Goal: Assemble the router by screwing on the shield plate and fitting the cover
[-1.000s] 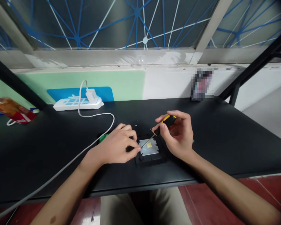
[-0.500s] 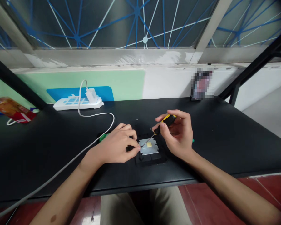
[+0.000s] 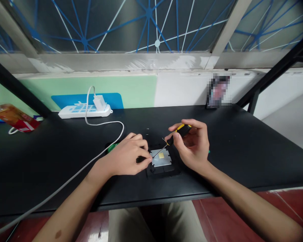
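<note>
My right hand (image 3: pixel 193 144) grips a screwdriver (image 3: pixel 183 130) with a black and yellow handle. Its thin shaft slants down to the left, and the tip meets the left edge of a silver metal plate (image 3: pixel 164 162). A small yellowish square (image 3: pixel 161 155) sits on the plate, which lies in a flat black casing (image 3: pixel 173 173) on the table. At that same left edge, the thumb and forefinger of my left hand (image 3: pixel 130 156) are pinched together by the screwdriver's tip; what is between them, if anything, is too small to make out. A green circuit board (image 3: pixel 112 148) shows partly behind my left hand.
A white cable (image 3: pixel 86 166) crosses the black table (image 3: pixel 247 154) from a charger (image 3: pixel 99 102) on a white power strip (image 3: pixel 84 111). A bottle (image 3: pixel 13 116) leans at far left. A pixelated upright object (image 3: pixel 217 90) stands by the wall. Small bits (image 3: pixel 147 131) lie beyond the casing.
The whole view has shifted very slightly. Both hands and the screwdriver keep almost the same pose, with the tip at the plate's left edge.
</note>
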Available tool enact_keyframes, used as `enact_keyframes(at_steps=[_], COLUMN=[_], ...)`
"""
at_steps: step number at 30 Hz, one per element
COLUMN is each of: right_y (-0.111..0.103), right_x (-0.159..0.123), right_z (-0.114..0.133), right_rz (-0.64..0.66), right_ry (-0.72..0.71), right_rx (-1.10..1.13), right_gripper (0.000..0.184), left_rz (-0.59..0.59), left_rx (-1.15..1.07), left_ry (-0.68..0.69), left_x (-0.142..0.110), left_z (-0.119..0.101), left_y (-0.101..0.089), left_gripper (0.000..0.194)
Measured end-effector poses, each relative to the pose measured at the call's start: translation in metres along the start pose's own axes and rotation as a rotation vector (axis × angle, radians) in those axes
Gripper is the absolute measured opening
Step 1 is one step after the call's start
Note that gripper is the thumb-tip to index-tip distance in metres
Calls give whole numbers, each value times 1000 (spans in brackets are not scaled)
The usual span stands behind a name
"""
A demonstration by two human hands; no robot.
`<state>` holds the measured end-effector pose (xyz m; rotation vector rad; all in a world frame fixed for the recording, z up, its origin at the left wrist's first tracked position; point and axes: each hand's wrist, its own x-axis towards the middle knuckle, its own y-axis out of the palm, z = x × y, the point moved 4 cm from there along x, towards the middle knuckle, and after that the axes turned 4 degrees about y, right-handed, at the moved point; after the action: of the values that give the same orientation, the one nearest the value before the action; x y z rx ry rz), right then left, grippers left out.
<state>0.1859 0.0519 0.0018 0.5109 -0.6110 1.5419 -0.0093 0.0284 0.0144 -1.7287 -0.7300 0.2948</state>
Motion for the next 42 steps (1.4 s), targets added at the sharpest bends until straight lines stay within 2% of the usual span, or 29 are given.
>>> enact_keyframes(at_steps=[9,15,20,28,33,38,42], right_y=[3,4,14,35,41,40,38], right_x=[-1,2,10,24,27,24,20], right_z=[-2,-1,12,39,46,48,43], right_rz=[-22,24,168,391,525,534,382], right_ry=[42,18,-87,-376,-354,-332,-301], right_rx=[-3,-2,-68,-281,-223,-157,-152], right_gripper=[36,40,46,48,46,45,43], left_rz=[6,12,11,-26,-55,-74,-61], left_rx=[2,14,22,34,37,15,-20], left_ry=[-16,-7,-11,-4,-51,-71,-64], left_x=[-1,0,0,-2,-2,0,-1], left_z=[-1,-2,-1,1,1,0,1], left_y=[-2,-1,-2,-1,-2,-5,0], left_gripper=[21,22,21,21,11,16,37])
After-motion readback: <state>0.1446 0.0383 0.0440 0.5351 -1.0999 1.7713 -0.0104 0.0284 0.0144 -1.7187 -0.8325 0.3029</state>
